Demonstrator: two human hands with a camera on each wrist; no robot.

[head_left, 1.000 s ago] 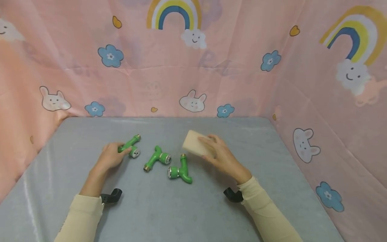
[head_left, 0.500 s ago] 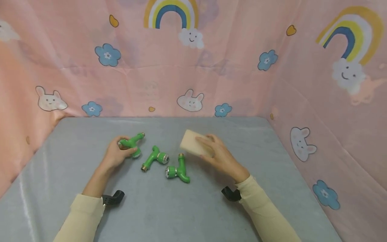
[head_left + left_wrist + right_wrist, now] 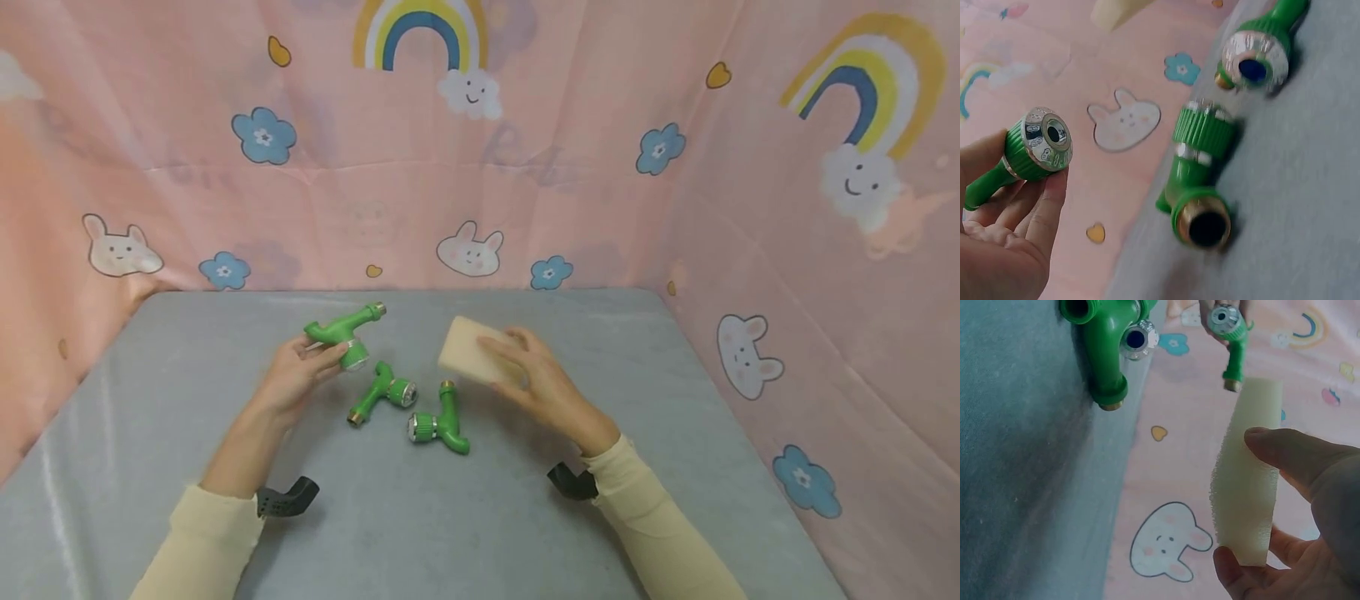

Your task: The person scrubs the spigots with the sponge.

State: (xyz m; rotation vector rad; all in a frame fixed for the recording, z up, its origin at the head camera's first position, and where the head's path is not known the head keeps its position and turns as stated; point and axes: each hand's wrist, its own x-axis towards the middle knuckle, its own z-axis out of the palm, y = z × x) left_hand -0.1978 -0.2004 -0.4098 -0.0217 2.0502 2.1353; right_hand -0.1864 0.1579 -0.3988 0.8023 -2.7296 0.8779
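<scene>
My left hand (image 3: 292, 373) holds a green faucet (image 3: 341, 331) above the table, its brass threaded end pointing up and right. In the left wrist view, thumb and fingers grip that faucet (image 3: 1019, 156) near its silver-capped knob. My right hand (image 3: 543, 385) grips a cream sponge (image 3: 468, 350) by its right part; the right wrist view shows the thumb on one face of the sponge (image 3: 1247, 475) and fingers at the other side. Between the hands, a second green faucet (image 3: 383, 390) and a third green faucet (image 3: 448, 421) lie on the table.
The grey table (image 3: 420, 525) is bordered at the back and sides by a pink curtain (image 3: 337, 192) printed with rainbows, rabbits and flowers. A black wrist mount (image 3: 288, 497) juts from the left sleeve, and another black mount (image 3: 572, 482) from the right.
My left hand has lifted the faucet off the table and moved it up and to the right. The right hand with the sponge has barely shifted. Two faucets stay lying in place.
</scene>
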